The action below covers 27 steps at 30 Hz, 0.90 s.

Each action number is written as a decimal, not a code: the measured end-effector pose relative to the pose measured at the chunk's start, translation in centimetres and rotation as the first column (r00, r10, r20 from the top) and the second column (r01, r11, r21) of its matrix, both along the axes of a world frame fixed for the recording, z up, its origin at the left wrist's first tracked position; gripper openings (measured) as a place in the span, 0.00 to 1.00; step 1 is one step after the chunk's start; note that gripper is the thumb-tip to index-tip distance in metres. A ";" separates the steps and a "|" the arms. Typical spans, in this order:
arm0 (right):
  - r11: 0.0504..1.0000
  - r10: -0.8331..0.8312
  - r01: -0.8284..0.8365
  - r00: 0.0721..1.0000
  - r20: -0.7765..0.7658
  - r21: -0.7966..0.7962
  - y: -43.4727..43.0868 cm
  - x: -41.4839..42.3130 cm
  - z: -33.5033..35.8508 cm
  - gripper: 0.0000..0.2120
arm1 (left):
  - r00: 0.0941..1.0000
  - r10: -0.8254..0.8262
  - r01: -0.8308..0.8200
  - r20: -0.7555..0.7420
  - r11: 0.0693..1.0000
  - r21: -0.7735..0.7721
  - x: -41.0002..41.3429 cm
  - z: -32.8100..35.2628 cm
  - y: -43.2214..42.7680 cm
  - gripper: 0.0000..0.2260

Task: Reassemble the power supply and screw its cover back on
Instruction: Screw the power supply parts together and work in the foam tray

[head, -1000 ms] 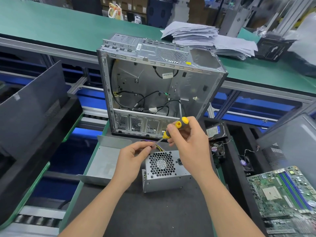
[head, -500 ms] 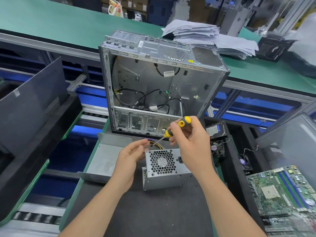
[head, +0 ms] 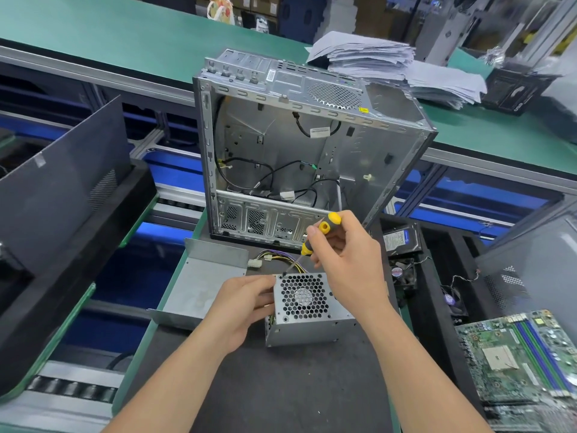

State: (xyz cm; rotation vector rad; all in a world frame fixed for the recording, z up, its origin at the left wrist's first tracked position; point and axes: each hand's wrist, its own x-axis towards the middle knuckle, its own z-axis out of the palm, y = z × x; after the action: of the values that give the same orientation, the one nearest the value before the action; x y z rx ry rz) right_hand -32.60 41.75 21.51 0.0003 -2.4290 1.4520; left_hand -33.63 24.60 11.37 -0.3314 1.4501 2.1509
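A grey metal power supply with a honeycomb fan grille on top sits on the dark mat, coloured wires trailing from its far side. My left hand grips its left edge. My right hand holds a yellow and black screwdriver, tilted, with its tip on a small dark screw at the grille's far left corner. A bent grey metal cover plate lies on the mat just left of the supply.
An open, empty computer case stands upright behind the supply. A hard drive and small fans lie in a black tray at right, a motherboard further right. A dark side panel leans at left. Paper stacks rest on the green bench.
My left hand moved from the wires at the supply's far side to its left edge. The screwdriver tip came down onto the screw at the grille's corner.
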 end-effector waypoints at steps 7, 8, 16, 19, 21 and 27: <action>0.999 0.034 -0.034 0.999 0.008 0.003 -0.2 -0.6 -0.4 0.08 | 0.998 -0.013 0.011 0.059 0.999 0.036 -0.2 0.0 -0.2 0.10; 0.999 0.042 -0.042 0.999 0.010 0.012 -0.2 -0.7 -0.4 0.08 | 0.998 -0.016 0.014 0.059 0.999 0.034 -0.2 0.1 -0.3 0.09; 0.912 0.305 -0.275 0.951 -0.053 0.304 -0.3 -2.2 0.7 0.11 | 0.998 -0.012 0.010 0.067 1.000 0.027 -0.3 0.4 -0.1 0.09; 0.881 0.277 -0.199 0.952 -0.127 0.429 -1.0 -3.0 1.3 0.14 | 0.997 0.000 0.000 0.075 1.000 0.004 -0.5 0.6 0.0 0.08; 0.856 0.294 -0.187 0.943 -0.156 0.483 -1.5 -3.4 1.6 0.12 | 0.996 0.003 -0.003 0.094 1.000 -0.004 -0.7 0.8 0.1 0.08; 0.849 0.324 -0.209 0.932 -0.166 0.485 -1.3 -4.0 1.7 0.06 | 0.994 0.006 -0.005 0.112 1.000 -0.008 -0.8 1.1 0.2 0.11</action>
State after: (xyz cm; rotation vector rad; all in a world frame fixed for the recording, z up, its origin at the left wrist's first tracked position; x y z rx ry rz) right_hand -36.60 40.48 23.18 0.6121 -2.5702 0.8608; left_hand -34.46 24.82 12.45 -0.4520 1.3968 2.0967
